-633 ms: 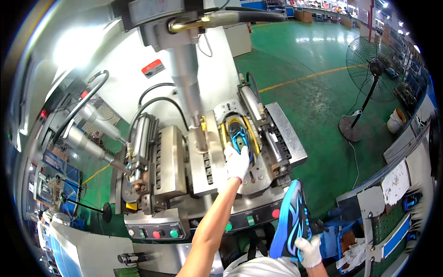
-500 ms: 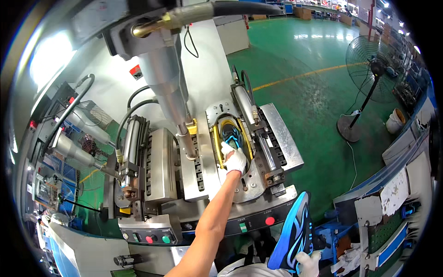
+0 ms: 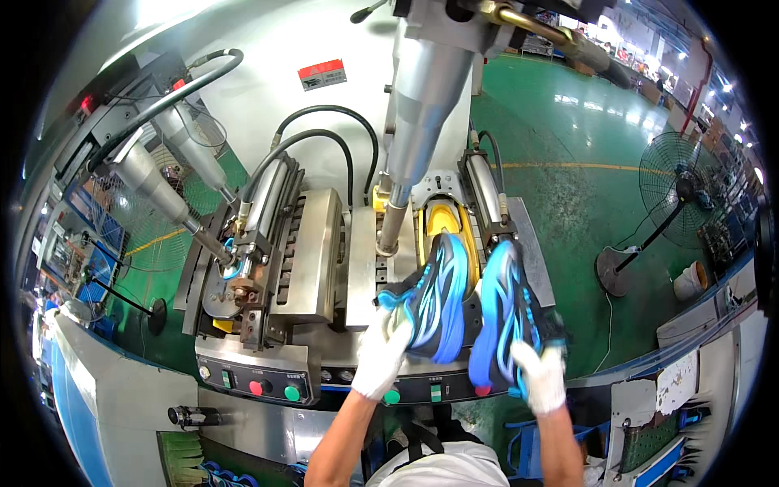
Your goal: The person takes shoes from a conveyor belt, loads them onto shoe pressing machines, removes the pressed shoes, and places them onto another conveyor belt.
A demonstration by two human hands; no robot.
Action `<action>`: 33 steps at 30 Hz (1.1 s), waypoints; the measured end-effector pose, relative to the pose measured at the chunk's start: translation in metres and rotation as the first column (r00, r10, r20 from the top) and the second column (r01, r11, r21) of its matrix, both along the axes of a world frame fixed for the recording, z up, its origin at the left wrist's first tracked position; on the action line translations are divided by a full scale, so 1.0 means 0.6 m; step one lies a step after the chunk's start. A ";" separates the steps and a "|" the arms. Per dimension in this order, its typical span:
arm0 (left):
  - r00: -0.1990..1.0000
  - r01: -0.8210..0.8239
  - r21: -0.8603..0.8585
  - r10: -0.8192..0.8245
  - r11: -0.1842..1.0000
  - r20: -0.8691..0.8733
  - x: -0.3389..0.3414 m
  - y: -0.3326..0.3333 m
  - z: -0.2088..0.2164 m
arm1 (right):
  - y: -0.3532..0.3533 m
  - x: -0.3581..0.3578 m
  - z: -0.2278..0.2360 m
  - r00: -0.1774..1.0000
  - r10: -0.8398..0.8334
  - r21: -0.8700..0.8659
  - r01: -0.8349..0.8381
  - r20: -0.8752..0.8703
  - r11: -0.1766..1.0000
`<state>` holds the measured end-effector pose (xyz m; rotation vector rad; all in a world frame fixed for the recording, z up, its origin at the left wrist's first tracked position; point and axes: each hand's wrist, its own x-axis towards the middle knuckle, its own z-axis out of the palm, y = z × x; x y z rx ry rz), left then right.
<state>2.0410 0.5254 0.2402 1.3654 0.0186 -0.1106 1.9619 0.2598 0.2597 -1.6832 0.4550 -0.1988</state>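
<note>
Blue shoes (image 3: 442,308) (image 3: 498,316), just apart, one in each hand's curled fingers (image 3: 401,331) (image 3: 525,355), apparently clear the press edge (image 3: 334,355).

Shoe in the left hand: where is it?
In the head view, that shoe is just right of centre, left of the other shoe, partly hiding the yellow-rimmed mould.
</note>
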 end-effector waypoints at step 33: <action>0.235 -0.641 0.768 0.954 0.009 0.184 -0.721 0.282 -0.348 | 0.407 -0.030 -0.336 0.696 0.708 -0.465 -0.591 0.119 0.659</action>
